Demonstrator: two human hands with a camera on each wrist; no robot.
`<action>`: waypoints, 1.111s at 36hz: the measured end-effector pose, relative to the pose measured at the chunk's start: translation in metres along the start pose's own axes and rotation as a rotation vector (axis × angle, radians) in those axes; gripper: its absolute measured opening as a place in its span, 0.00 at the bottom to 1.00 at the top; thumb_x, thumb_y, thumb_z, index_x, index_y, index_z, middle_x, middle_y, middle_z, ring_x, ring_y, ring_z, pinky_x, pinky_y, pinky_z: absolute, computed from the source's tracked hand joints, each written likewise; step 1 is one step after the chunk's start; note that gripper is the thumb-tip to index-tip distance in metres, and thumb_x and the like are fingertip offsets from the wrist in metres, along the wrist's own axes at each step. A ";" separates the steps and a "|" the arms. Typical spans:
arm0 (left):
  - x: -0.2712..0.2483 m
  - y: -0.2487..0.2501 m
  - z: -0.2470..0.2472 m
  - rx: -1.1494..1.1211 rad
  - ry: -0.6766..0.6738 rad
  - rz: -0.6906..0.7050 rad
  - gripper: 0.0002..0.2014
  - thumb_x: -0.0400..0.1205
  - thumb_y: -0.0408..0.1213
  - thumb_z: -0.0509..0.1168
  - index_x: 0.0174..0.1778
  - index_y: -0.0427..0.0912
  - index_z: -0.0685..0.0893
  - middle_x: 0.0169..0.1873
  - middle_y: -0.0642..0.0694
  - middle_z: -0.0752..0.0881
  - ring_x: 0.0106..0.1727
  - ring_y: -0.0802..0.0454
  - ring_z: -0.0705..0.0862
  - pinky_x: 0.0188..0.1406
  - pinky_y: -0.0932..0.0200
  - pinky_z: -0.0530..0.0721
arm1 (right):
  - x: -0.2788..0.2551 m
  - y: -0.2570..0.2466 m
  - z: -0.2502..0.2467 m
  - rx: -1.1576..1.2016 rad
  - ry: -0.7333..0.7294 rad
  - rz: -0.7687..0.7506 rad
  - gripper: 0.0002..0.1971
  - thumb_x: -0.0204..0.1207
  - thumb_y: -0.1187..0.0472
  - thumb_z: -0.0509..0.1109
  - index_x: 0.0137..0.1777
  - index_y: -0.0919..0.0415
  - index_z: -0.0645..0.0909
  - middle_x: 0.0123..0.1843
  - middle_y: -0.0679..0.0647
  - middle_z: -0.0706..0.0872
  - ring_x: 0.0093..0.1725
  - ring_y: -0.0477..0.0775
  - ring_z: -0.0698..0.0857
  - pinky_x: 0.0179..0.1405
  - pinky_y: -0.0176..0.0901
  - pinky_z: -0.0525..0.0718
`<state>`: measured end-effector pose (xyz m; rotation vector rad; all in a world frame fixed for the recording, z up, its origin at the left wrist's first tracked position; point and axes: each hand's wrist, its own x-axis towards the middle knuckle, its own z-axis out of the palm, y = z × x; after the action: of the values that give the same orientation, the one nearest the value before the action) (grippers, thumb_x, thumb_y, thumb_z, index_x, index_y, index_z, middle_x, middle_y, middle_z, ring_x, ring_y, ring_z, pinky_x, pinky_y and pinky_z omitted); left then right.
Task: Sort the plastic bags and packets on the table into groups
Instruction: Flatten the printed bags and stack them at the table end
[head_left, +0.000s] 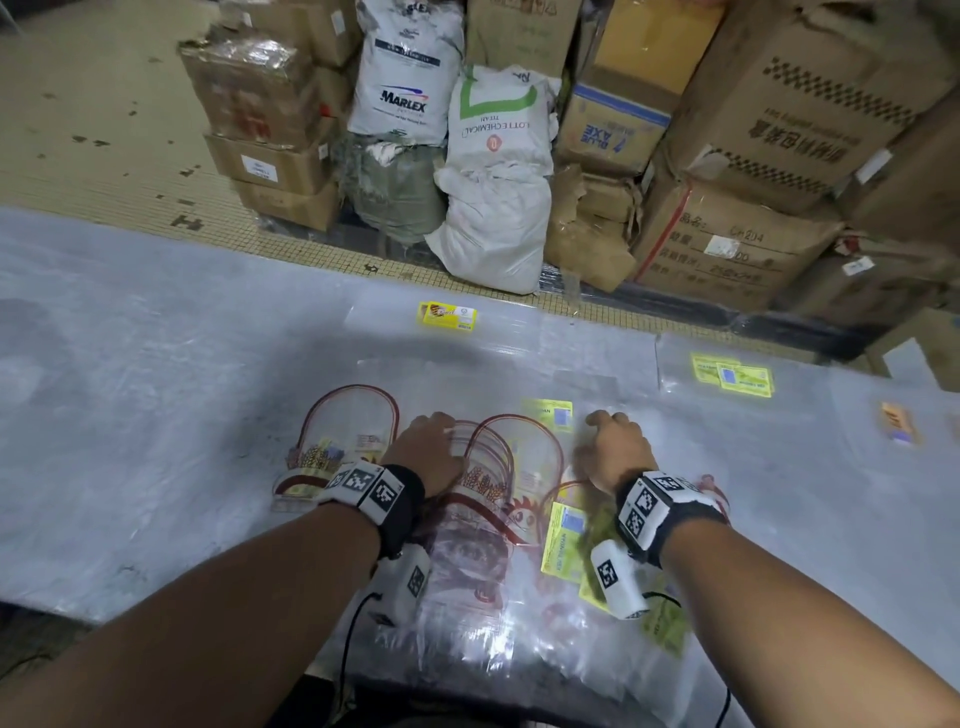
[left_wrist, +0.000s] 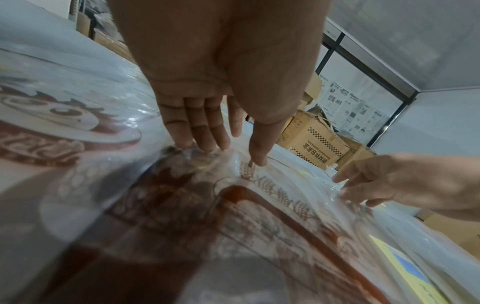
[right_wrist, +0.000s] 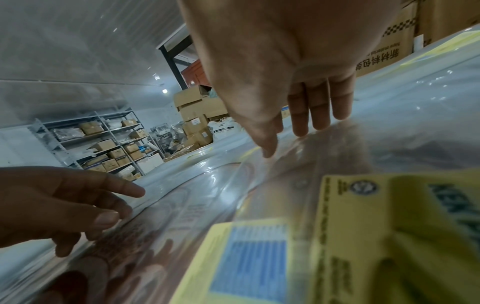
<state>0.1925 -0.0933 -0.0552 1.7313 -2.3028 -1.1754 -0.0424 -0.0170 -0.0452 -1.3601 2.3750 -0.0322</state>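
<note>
Several clear plastic bags (head_left: 483, 499) printed with red-brown arches lie overlapped in a loose heap on the table (head_left: 130, 395), right at its near edge, with yellow-labelled packets (head_left: 563, 540) mixed in on the right side of the heap. By the look of them they are thin, glossy film — very light, limp and slippery, likely to slide over one another and to cling when lifted, so a flat press will only shift a layer; taking one out probably calls for pinching a free edge or corner, and the open arch end toward the far side seems the easiest place. The left hand (head_left: 431, 452) lies on top of the heap with fingers straight and close together, tips touching the film beside the arch print; the left wrist view shows the fingertips (left_wrist: 207, 144) down on the plastic and nothing pinched. The right hand (head_left: 618, 441) rests just beside it to the right, fingers likewise extended and slightly spread, tips on the film above a yellow label — holding nothing. More packets with yellow labels (head_left: 732, 376) lie apart, farther back on the table.
</note>
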 end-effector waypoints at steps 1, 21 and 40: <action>-0.001 0.000 0.001 -0.001 0.008 0.002 0.27 0.79 0.41 0.70 0.74 0.45 0.72 0.66 0.42 0.75 0.65 0.43 0.79 0.67 0.52 0.78 | -0.001 0.000 0.000 0.010 0.000 0.000 0.28 0.80 0.54 0.68 0.78 0.57 0.68 0.74 0.60 0.73 0.73 0.63 0.71 0.70 0.53 0.73; -0.009 0.017 0.007 -0.082 0.078 0.119 0.21 0.80 0.41 0.70 0.69 0.48 0.78 0.61 0.47 0.78 0.63 0.48 0.79 0.65 0.55 0.78 | 0.002 0.002 -0.011 0.046 0.072 -0.169 0.09 0.78 0.67 0.63 0.46 0.50 0.79 0.55 0.56 0.85 0.61 0.61 0.76 0.58 0.47 0.73; 0.006 0.058 0.011 -0.381 -0.007 0.089 0.02 0.78 0.36 0.70 0.43 0.48 0.85 0.48 0.41 0.90 0.51 0.41 0.87 0.55 0.47 0.85 | 0.001 -0.003 -0.046 0.439 0.102 -0.194 0.17 0.80 0.59 0.72 0.65 0.58 0.74 0.53 0.53 0.81 0.51 0.53 0.81 0.52 0.42 0.78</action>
<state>0.1382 -0.0865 -0.0323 1.4757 -1.9685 -1.4835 -0.0571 -0.0277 -0.0025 -1.3829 2.1305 -0.6506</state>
